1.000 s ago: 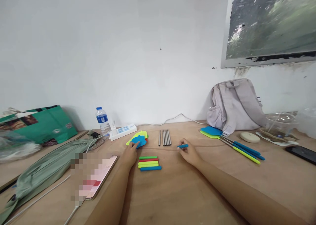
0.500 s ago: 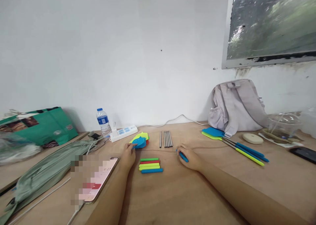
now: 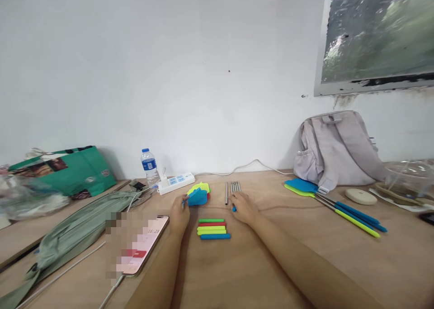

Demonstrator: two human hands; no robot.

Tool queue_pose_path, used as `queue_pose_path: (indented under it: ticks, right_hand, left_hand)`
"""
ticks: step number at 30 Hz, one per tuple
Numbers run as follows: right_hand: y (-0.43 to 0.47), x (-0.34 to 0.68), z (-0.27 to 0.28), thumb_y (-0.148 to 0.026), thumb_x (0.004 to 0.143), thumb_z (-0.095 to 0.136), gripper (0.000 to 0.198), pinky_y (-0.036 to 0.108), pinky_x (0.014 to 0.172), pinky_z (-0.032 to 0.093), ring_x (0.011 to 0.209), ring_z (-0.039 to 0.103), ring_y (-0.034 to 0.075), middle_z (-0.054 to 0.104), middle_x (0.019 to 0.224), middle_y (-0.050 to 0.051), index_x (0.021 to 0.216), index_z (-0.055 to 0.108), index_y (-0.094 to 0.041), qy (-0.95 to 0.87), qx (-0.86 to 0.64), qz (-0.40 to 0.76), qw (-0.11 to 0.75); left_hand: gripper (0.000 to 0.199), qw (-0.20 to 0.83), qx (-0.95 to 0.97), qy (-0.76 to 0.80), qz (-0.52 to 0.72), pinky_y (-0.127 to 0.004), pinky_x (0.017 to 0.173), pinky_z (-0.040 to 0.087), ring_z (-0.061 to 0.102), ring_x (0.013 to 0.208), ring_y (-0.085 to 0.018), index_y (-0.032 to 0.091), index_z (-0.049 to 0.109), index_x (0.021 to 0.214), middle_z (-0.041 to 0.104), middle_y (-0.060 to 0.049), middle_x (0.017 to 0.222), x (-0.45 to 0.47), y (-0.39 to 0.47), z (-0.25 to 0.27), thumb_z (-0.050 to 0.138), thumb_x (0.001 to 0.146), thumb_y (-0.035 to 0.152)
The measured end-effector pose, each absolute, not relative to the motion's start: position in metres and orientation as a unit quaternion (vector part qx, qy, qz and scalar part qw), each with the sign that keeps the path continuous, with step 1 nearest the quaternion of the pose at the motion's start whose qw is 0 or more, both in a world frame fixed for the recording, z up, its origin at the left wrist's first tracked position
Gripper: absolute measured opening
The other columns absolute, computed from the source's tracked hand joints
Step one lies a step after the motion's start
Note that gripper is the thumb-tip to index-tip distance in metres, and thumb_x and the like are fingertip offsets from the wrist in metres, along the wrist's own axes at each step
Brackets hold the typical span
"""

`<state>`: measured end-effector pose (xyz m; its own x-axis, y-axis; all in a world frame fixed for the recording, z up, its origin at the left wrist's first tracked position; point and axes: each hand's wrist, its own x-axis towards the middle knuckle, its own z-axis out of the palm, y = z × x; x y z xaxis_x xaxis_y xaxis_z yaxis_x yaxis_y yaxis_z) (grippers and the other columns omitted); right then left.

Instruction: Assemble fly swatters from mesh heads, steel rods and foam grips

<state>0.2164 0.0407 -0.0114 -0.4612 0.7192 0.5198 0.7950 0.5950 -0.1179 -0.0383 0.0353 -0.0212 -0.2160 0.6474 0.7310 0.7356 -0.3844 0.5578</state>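
My left hand (image 3: pixel 179 211) is closed, pinching the near edge of a flat blue fly swatter head (image 3: pixel 198 197). Under and behind that piece lie yellow swatter heads (image 3: pixel 204 187), with a bit of red showing. My right hand (image 3: pixel 244 209) is closed around a blue handle (image 3: pixel 233 208), most of it hidden by the palm. Its fingertips reach the near ends of a row of thin metal tubes (image 3: pixel 234 187); whether they grip one cannot be seen. A single metal tube (image 3: pixel 226 194) lies just left of that row. Nearer me, several coloured handles (image 3: pixel 212 231) lie side by side.
Assembled fly swatters (image 3: pixel 352 211) lie at the right, before a grey backpack (image 3: pixel 334 148) and a round white case (image 3: pixel 360 196). At left are a phone (image 3: pixel 149 245), a green strap bag (image 3: pixel 81 223), a power strip (image 3: pixel 176 183) and a water bottle (image 3: pixel 149 166).
My right hand has moved left with the blue handle, from right of the metal tubes to their near ends. The left hand still holds the blue head, now tilted. The view has shifted slightly.
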Motion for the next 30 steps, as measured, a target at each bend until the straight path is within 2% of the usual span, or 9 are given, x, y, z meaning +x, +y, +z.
queue_pose_path:
  ticks: [4,8,11,17,21,24,27,30]
  right_hand:
    - [0.045,0.194,-0.009,-0.027,0.077,0.048,0.023,0.035,0.082,0.033,0.092,0.050,0.024,0.062,0.087,0.009,0.092,0.062,-0.016,-0.846,-0.466,-0.086,0.246]
    - [0.047,0.182,-0.007,-0.019,0.074,0.050,0.016,0.034,0.077,0.034,0.089,0.052,0.025,0.064,0.081,0.011,0.079,0.064,-0.015,-0.843,-0.483,-0.096,0.215]
    - [0.046,0.179,-0.005,-0.012,0.072,0.050,0.016,0.033,0.077,0.034,0.090,0.052,0.024,0.064,0.080,0.011,0.080,0.064,-0.015,-0.844,-0.488,-0.101,0.200]
    - [0.042,0.190,-0.003,-0.023,0.075,0.053,0.014,0.031,0.070,0.036,0.085,0.055,0.025,0.064,0.080,0.011,0.080,0.065,-0.018,-0.830,-0.512,-0.090,0.204]
    - [0.037,0.201,-0.002,-0.022,0.078,0.050,0.017,0.027,0.063,0.036,0.079,0.057,0.020,0.063,0.085,0.008,0.089,0.063,-0.022,-0.820,-0.516,-0.076,0.236]
    - [0.030,0.213,0.000,-0.022,0.082,0.045,0.019,0.024,0.063,0.037,0.079,0.056,0.017,0.062,0.087,0.006,0.092,0.061,-0.021,-0.832,-0.482,-0.066,0.268]
    - [0.021,0.233,-0.001,-0.019,0.081,0.044,0.017,0.023,0.065,0.038,0.076,0.055,0.014,0.061,0.081,0.004,0.083,0.061,-0.020,-0.866,-0.409,-0.055,0.281]
    - [0.010,0.260,-0.008,-0.017,0.078,0.046,0.016,0.021,0.063,0.039,0.068,0.055,0.012,0.060,0.072,0.002,0.072,0.060,-0.020,-0.899,-0.335,-0.043,0.279]
  left_hand:
    - [0.016,0.034,-0.612,-0.562,-0.556,-0.041,0.086,0.041,0.056,0.095,-0.025,0.018,0.055,0.080,0.062,-0.010,0.096,-0.035,0.031,-0.017,0.042,0.071,0.020]
    - [0.015,0.018,-0.594,-0.574,-0.563,-0.040,0.083,0.042,0.056,0.093,-0.025,0.018,0.054,0.082,0.062,-0.010,0.095,-0.032,0.027,-0.012,0.042,0.073,0.020]
    - [0.013,0.005,-0.569,-0.592,-0.571,-0.038,0.077,0.044,0.058,0.088,-0.026,0.018,0.051,0.082,0.063,-0.008,0.089,-0.030,0.023,-0.009,0.041,0.077,0.024]
    - [0.008,-0.014,-0.495,-0.631,-0.598,-0.038,0.072,0.043,0.057,0.083,-0.026,0.021,0.045,0.081,0.060,-0.007,0.083,-0.031,0.020,-0.008,0.043,0.076,0.028]
    - [0.009,-0.034,-0.450,-0.638,-0.624,-0.040,0.074,0.042,0.055,0.084,-0.026,0.021,0.042,0.077,0.057,-0.006,0.080,-0.033,0.019,-0.006,0.047,0.073,0.028]
    - [0.013,-0.051,-0.411,-0.633,-0.654,-0.041,0.078,0.041,0.054,0.086,-0.026,0.022,0.040,0.075,0.054,-0.004,0.077,-0.034,0.016,-0.003,0.049,0.071,0.030]
    - [0.015,-0.076,-0.377,-0.610,-0.693,-0.040,0.083,0.039,0.053,0.091,-0.023,0.022,0.038,0.078,0.053,-0.003,0.084,-0.028,0.010,-0.001,0.048,0.072,0.031]
    - [0.015,-0.146,-0.362,-0.567,-0.725,-0.038,0.077,0.044,0.058,0.082,-0.020,0.022,0.036,0.081,0.056,-0.002,0.084,-0.012,0.000,-0.002,0.044,0.075,0.034]
